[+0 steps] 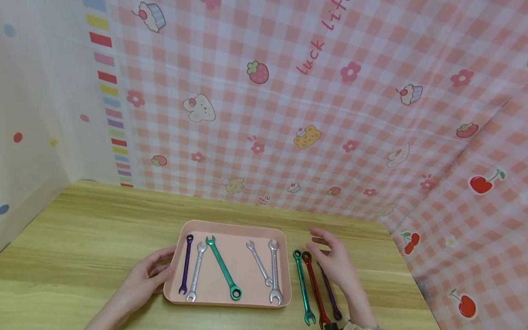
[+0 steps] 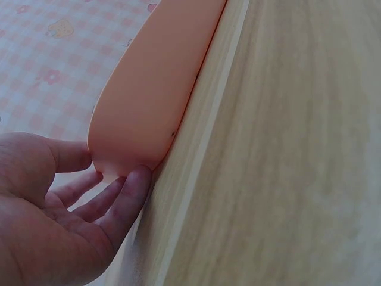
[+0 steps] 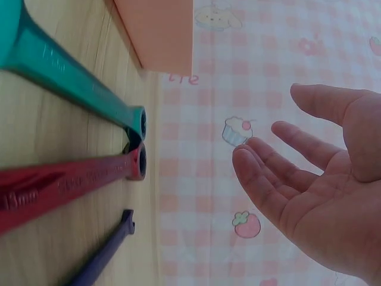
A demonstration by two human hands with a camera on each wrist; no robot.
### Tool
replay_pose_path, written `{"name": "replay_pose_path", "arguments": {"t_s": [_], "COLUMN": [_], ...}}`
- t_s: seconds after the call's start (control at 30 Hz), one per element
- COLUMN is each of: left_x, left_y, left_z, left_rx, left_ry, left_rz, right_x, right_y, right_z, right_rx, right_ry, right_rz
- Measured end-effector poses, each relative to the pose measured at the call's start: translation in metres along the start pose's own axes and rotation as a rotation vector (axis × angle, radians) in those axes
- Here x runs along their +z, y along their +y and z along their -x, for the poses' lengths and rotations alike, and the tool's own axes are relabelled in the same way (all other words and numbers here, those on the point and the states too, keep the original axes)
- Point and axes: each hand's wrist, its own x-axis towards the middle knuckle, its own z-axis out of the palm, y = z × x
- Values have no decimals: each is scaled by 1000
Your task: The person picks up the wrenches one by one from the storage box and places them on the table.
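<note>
A pink tray (image 1: 227, 303) lies on the table with several wrenches in it: a purple wrench (image 1: 186, 266), a silver wrench (image 1: 196, 272), a green wrench (image 1: 222, 266) set at a slant, and two more silver wrenches at its right. My left hand (image 1: 144, 279) touches the tray's left end with its fingertips, and the left wrist view shows them against the outer wall (image 2: 140, 101). Loosely spread, my right hand (image 1: 336, 261) hovers empty over the table. Near it lie another green wrench (image 1: 304, 286), a red wrench (image 1: 315, 286) and a dark purple wrench (image 1: 330, 293).
The wooden table (image 1: 103, 220) meets a pink checked cloth (image 1: 280, 114) at the back and another on the right. A pale wall with coloured dots (image 1: 29, 114) borders the left. Something black (image 1: 331, 326) sits by my right wrist.
</note>
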Motion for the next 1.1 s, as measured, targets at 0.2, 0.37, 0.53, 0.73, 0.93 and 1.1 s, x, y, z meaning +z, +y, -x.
{"name": "replay_pose_path", "arguments": {"t_s": [0.2, 0.37, 0.53, 0.73, 0.93, 1.1], "left_x": [0, 0, 0, 0, -1, 0], "left_y": [1, 2, 4, 6, 4, 3], "left_z": [2, 2, 1, 2, 2, 2], "left_rx": [-9, -11, -3, -3, -10, -12], "left_ry": [-8, -2, 9, 8, 13, 8], "left_rz": [4, -2, -16, -30, -37, -18], "right_x": [8, 12, 16, 21, 28, 35], "right_y": [-8, -12, -16, -22, -32, -42], "right_z": [1, 1, 2, 4, 7, 5], "right_rx": [-16, -33, -65, -62, -98, -101], "right_ry": [-15, -26, -38, -49, -52, -69], "right_rz": [-5, -23, -27, -29, -34, -30]}}
